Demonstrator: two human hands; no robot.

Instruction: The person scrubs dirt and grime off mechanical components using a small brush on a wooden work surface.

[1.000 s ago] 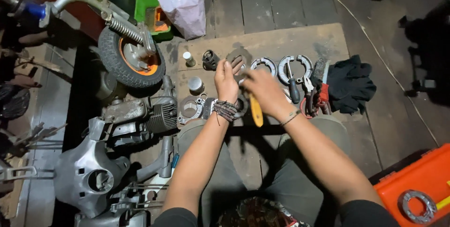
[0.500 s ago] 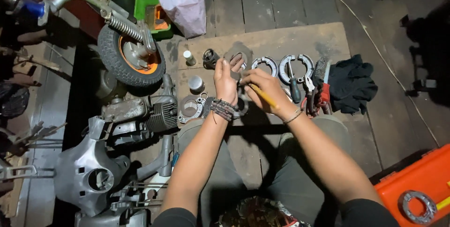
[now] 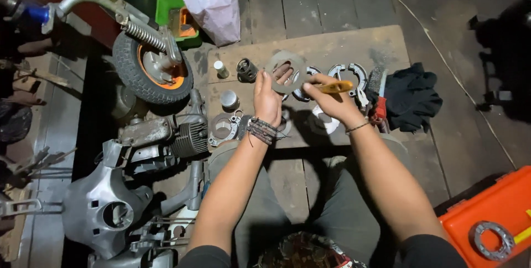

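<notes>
A: What's up with the grey ring plate (image 3: 287, 72)?

B: It's lifted now. A second ago it sat low among the parts on the cardboard sheet (image 3: 343, 47); the left hand (image 3: 267, 97) has raised it clear, fingers gripping its lower edge, so the flat ring faces the camera above the cardboard.

A: And the other hand?

B: The right hand (image 3: 332, 102) is closed around a yellow-handled tool (image 3: 333, 86). Earlier the tool pointed down toward the sheet; now it lies nearly level, its tip just beside the ring's right edge. I can't tell whether it touches.

A: So the work has moved off the sheet?

B: It looks that way: the ring is being handled in the air rather than on the cardboard.

A: What lies around the ring?

B: Just behind it, two brake shoes (image 3: 349, 72). To its left, a small dark cylinder part (image 3: 246, 70) and a white cap (image 3: 220, 68). Farther left, a small wheel with an orange rim (image 3: 152, 72). To the right, a black cloth (image 3: 410, 95). Well down to the right, an orange case (image 3: 492, 218).
</notes>
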